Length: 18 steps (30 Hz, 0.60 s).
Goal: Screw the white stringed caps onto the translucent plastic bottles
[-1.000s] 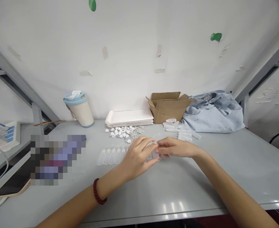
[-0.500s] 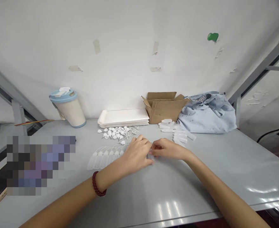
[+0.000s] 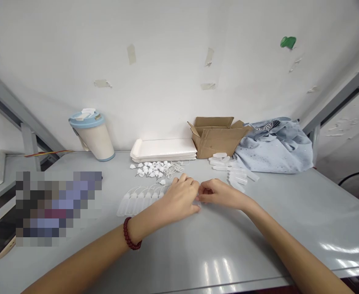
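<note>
My left hand [image 3: 182, 197] reaches over the right part of a row of small translucent plastic bottles [image 3: 140, 202]. Its fingers and thumb are closed around a translucent bottle, of which only a sliver shows by the thumb. My right hand [image 3: 220, 193] meets it from the right, fingertips pinched together at the same spot; what they grip is hidden. The bottles at the left lie side by side, with white caps and thin looped cords. Behind them is a pile of loose white caps [image 3: 150, 169] with thin tips. Several uncapped translucent bottles [image 3: 237, 178] lie to the right.
White padded envelopes [image 3: 167, 149] are stacked at the wall beside an open cardboard box [image 3: 220, 143]. Light blue cloth [image 3: 277, 149] lies at the right. A cream tumbler with a blue lid [image 3: 95, 139] stands at the back left. A blurred-out patch covers the table's left.
The whole scene has shifted slightly to the right as the head turned. Both hands stay together at the same place, with little visible change in their grip.
</note>
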### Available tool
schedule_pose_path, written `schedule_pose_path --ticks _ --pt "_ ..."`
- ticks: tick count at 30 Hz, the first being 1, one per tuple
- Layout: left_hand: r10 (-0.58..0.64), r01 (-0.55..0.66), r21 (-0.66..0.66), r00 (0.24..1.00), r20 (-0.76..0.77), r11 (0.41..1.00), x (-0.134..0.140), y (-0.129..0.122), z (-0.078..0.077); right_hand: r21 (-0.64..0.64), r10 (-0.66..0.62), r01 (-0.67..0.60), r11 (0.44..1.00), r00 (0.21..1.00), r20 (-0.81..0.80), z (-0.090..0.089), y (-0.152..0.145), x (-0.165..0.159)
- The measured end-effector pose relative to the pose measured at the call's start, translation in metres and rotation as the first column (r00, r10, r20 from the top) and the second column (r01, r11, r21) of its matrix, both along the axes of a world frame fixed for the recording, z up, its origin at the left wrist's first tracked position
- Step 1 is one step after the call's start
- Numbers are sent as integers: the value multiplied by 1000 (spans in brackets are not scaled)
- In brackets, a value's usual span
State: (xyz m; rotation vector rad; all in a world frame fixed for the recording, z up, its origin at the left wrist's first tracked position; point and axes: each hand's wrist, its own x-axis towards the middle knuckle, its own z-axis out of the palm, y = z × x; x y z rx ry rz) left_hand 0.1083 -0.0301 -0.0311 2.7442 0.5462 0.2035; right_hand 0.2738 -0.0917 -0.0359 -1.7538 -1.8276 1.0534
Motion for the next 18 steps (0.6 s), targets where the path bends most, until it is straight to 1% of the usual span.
schedule_pose_path --ticks 3,5,7,10,12,14,16,18 --pt "2 -1 10 1000 -31 1000 -1 -3 3 -14 6 -6 1000 1000 2 0 0 0" --pt "-3 3 -3 999 -50 1000 -3 -2 9 -31 18 -18 999 1000 3 2 0 0" --pt "2 -3 -27 999 -45 1000 -7 3 17 -43 27 -27 999 1000 12 7 -2 2" --pt "75 -76 -36 996 -42 996 -15 23 31 -27 -15 18 999 997 74 18 -5 9" --pt "174 -174 14 983 -61 985 -21 40 38 3 -83 84 996 986 142 25 -7 16" --pt "262 -257 53 959 -112 965 -26 57 41 35 -160 156 987 958 237 29 -9 24" --pt "302 -297 55 940 -159 953 -29 70 41 66 -234 225 972 901 366 30 -10 31" --pt "321 -320 37 924 -209 947 -31 77 38 89 -281 272 958 836 472 28 -9 36"
